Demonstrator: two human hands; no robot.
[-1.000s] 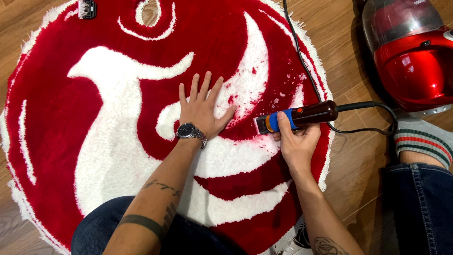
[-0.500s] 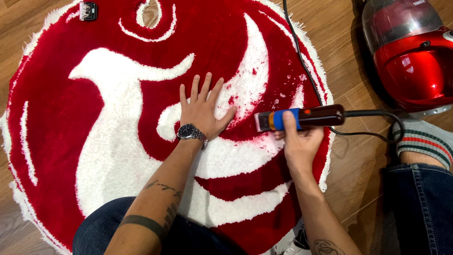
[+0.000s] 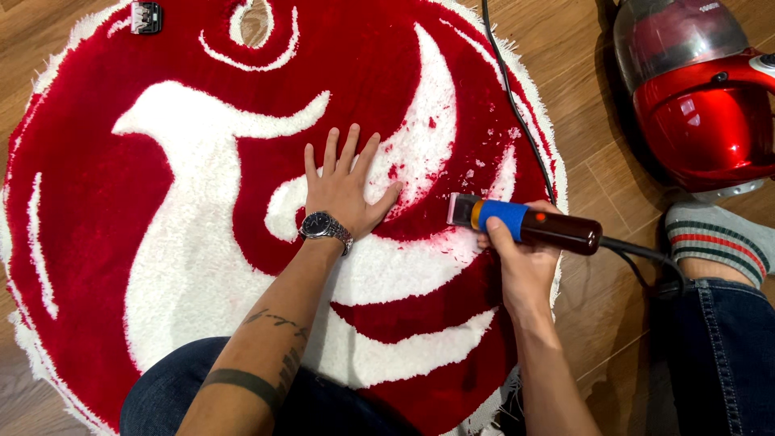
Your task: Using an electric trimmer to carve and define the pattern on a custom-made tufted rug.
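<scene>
**Trimming the red and white rug on the floor**

So here's my view looking straight down. My left hand [image 3: 345, 187] is pressed flat on the rug [image 3: 161, 202], fingers spread apart and holding nothing, palm sitting right where the white curl meets the red, near the middle of the round. There's a wristwatch [image 3: 325, 228] on that wrist.

My right hand [image 3: 523, 262] has its grip clamped around the clipper [image 3: 525, 224], a dark brown handheld one with a blue band and a pale cutting head. The head points left, toward my left hand, and sits down on the pile at the right side of the rug, just beside my left thumb but not touching it. Loose red fluff lies scattered on the white patch around the blade.

The clipper's black cord [image 3: 517, 113] runs off the back of the handle and another stretch crosses the rug's right edge up toward the top of the view.

The rug lies on a wooden floor [image 3: 589, 145]. A red vacuum cleaner [image 3: 694, 97] sits on the floor at the upper right, well clear of the rug. A small dark gadget [image 3: 146, 16] lies on the rug's top left edge; can't tell what it is. My striped sock [image 3: 714, 242] shows at the right.
</scene>
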